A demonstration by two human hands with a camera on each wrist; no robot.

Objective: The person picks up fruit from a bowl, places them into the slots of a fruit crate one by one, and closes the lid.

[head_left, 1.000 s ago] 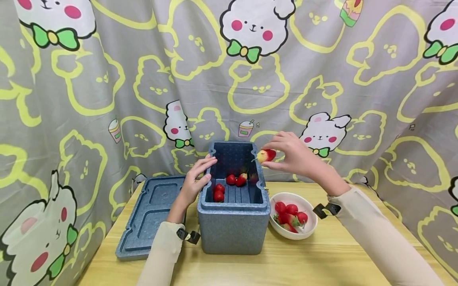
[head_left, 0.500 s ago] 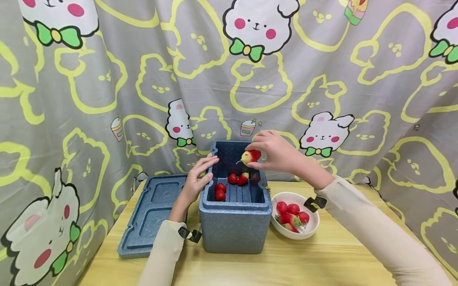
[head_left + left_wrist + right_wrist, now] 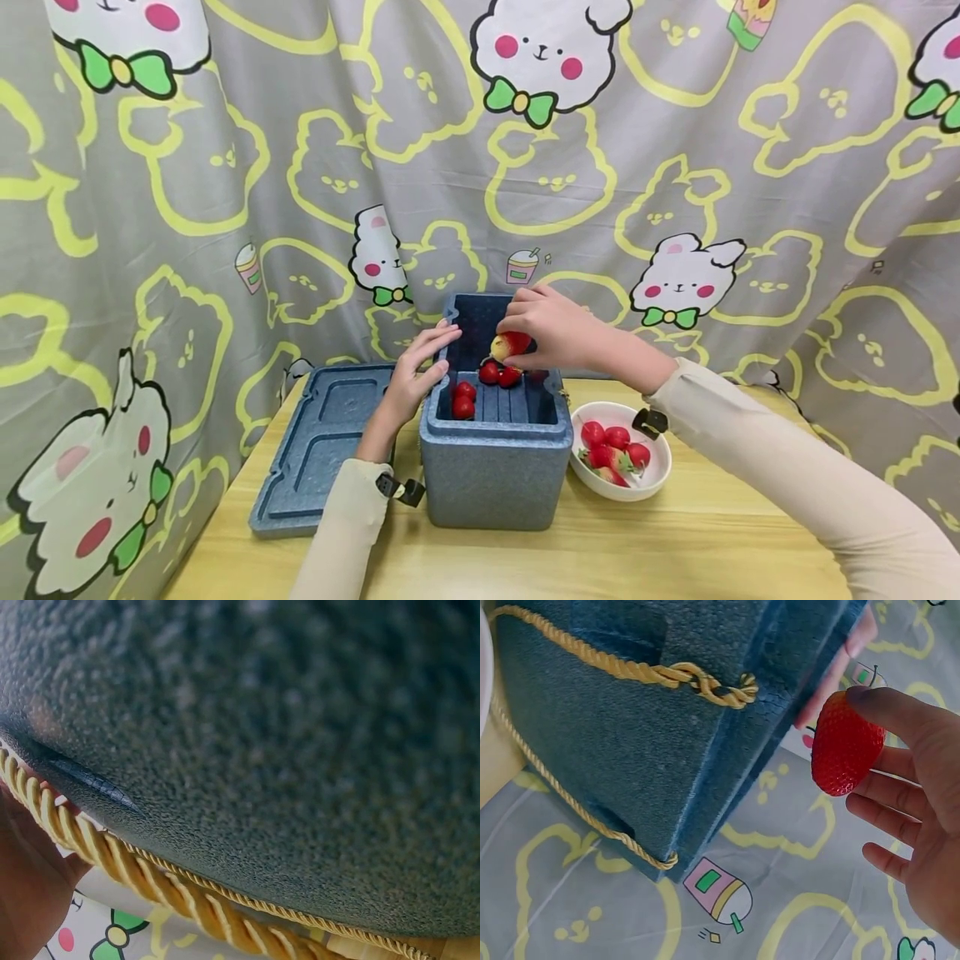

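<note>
My right hand [image 3: 555, 329] pinches a red strawberry [image 3: 504, 344] with a yellowish stem end over the far part of an open blue-grey foam box [image 3: 495, 487]. In the right wrist view the strawberry [image 3: 846, 742] sits between thumb and fingers, beside the box's upper edge. Several small red fruits [image 3: 463, 408] lie on the box floor in two clusters, one at the near left and one farther back. My left hand [image 3: 416, 371] rests at the left rim, fingers extended. The left wrist view mostly shows the box wall, which hides part of that hand [image 3: 30, 885].
A white bowl [image 3: 626, 493] with several red fruits, some with green leaves, stands right of the box. The box's lid [image 3: 300, 467] lies at its left on the wooden table [image 3: 675, 550]. Gold rope [image 3: 615, 664] runs along the box sides. A patterned curtain [image 3: 450, 167] hangs behind.
My right hand has carried the strawberry leftward from beyond the right rim to over the box, then lower toward the opening. The left hand has stayed at the left rim.
</note>
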